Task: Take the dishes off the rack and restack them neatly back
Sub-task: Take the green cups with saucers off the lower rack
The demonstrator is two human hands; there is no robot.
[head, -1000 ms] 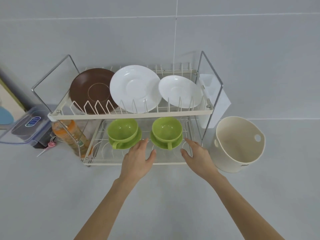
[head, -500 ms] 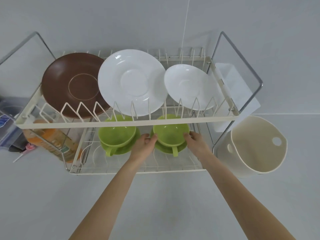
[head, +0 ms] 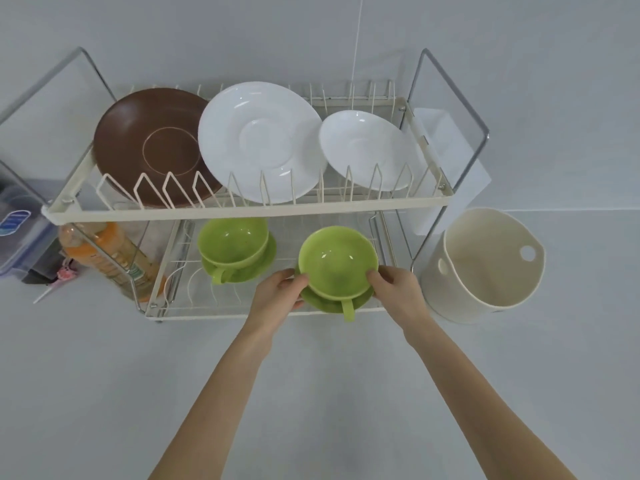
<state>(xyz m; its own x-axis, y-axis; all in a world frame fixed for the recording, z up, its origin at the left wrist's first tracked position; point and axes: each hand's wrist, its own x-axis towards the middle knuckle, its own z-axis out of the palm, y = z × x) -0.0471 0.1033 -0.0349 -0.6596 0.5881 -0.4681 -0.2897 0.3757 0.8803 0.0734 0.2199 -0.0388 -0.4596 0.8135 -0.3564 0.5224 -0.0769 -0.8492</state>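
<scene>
A two-tier cream wire dish rack (head: 249, 212) stands against the wall. Its upper tier holds a brown plate (head: 149, 147), a large white plate (head: 259, 140) and a small white plate (head: 367, 150), all on edge. On the lower tier sits a green cup on its saucer (head: 235, 247). My left hand (head: 280, 292) and my right hand (head: 398, 289) grip the two sides of a second green cup and saucer (head: 337, 261) at the front edge of the lower tier, its handle pointing toward me.
A cream bucket (head: 485, 268) stands right of the rack, with a white holder (head: 446, 157) hung on the rack's right end. An orange drink bottle (head: 104, 258) and a clear lidded box (head: 20, 237) are at the left. Grey counter lies in front.
My hands closed on the right green cup and saucer and drew them forward toward the front edge of the lower tier. The view pulled back a little.
</scene>
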